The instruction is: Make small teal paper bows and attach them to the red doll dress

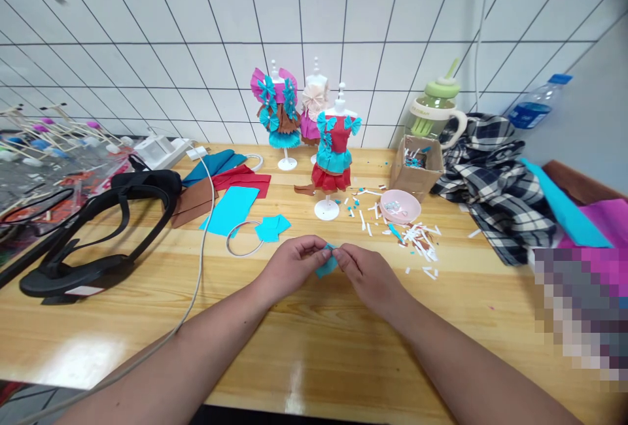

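Note:
Between my hands, just above the wooden table, is a small piece of light blue crepe paper [326,267]. My left hand [300,261] pinches it from the left, thumb against fingers. From the right, my right hand [362,269] pinches its top edge, and the two sets of fingertips nearly meet. Beyond them stands a small white dress form in a red and blue paper dress [338,137] with blue bows. Several small blue paper squares [273,227] lie left of my hands, partly over a roll of tape [240,239].
Blue, red and brown paper sheets [230,208] lie left, near a black headset strap [122,261] and a white cable [202,255]. Two more dressed forms [279,108] stand behind. At right are a pink bowl [401,214], paper scraps [422,242], a cardboard box [417,180] and checked cloth [485,176].

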Demonstrator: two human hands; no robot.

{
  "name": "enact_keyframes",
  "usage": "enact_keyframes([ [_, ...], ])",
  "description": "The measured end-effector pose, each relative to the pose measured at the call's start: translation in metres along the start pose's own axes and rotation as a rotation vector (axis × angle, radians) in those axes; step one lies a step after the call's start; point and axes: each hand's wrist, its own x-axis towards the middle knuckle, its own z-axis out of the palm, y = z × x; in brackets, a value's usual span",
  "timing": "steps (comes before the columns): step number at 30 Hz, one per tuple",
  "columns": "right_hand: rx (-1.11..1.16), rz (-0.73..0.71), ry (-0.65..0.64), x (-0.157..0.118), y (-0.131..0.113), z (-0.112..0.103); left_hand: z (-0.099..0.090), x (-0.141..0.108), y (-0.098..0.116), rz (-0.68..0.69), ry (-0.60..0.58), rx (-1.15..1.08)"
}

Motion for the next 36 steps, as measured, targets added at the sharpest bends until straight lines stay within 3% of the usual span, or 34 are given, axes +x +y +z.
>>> enact_keyframes([
  [23, 0.120, -0.019, -0.043, 0.002, 0.004, 0.003, -0.003, 0.001, -0.006, 0.037, -0.036, 0.169],
  [26, 0.140, 0.024, 0.016, 0.005, 0.009, 0.001, -0.002, 0.001, -0.004, 0.006, -0.041, 0.137],
  [30, 0.456, 0.165, 0.138, 0.009, 0.014, -0.006, -0.002, 0.002, -0.002, -0.027, -0.024, -0.010],
  [33, 0.712, 0.222, 0.052, 0.009, 0.010, -0.009, -0.003, 0.002, -0.002, -0.021, -0.006, -0.071],
  [36, 0.760, 0.285, -0.055, 0.007, 0.004, -0.007, -0.003, 0.001, -0.003, -0.011, -0.003, -0.071],
])
